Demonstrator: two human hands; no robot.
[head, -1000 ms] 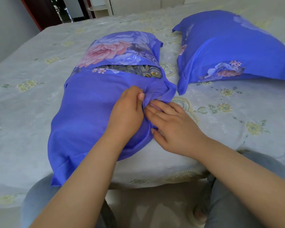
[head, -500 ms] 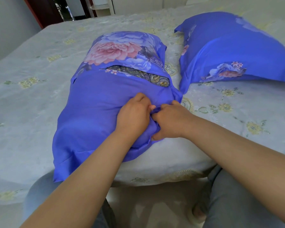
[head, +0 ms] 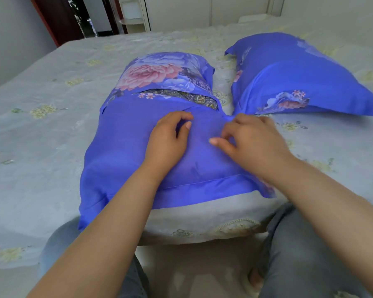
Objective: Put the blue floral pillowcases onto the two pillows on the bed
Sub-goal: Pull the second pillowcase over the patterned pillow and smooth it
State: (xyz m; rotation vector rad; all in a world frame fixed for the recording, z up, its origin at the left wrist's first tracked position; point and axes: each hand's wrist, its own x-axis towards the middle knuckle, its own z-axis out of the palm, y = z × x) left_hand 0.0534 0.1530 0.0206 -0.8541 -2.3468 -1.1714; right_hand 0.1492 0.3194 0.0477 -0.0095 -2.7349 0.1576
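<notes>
Knees in grey trousers point(head: 306, 250) at bottom edge, partly cut off; a foot near the right knee, blurred. Both forearms reach in from the bottom over the bed point(head: 41, 134) edge.

Near pillow point(head: 138, 147) lies lengthwise on the bed, near end at the bed edge, its blue case mostly on. Near-left corner of the case partly covered by the left forearm; near-right corner partly under the right wrist.

Left hand point(head: 167, 138) rests on the plain blue middle of the near pillow, fingers loosely bent, thumb apart, nothing pinched. Right hand point(head: 252, 138) just to its right, hands apart, fingers curled over the pillow's right side. Its fingertips lie at a bunched fold of the case; cannot tell if they pinch it or only touch.

Past the hands, the case's slit point(head: 192, 98) gapes and a dark patterned inner pillow shows through. Pink flower print point(head: 146, 76) on the far flap.

Far pillow point(head: 299, 74) to the right, fully cased, well apart from the hands, right corner almost at the frame edge.

Far: dark door frame point(head: 58, 20), white cupboards point(head: 181, 11), blurred.
</notes>
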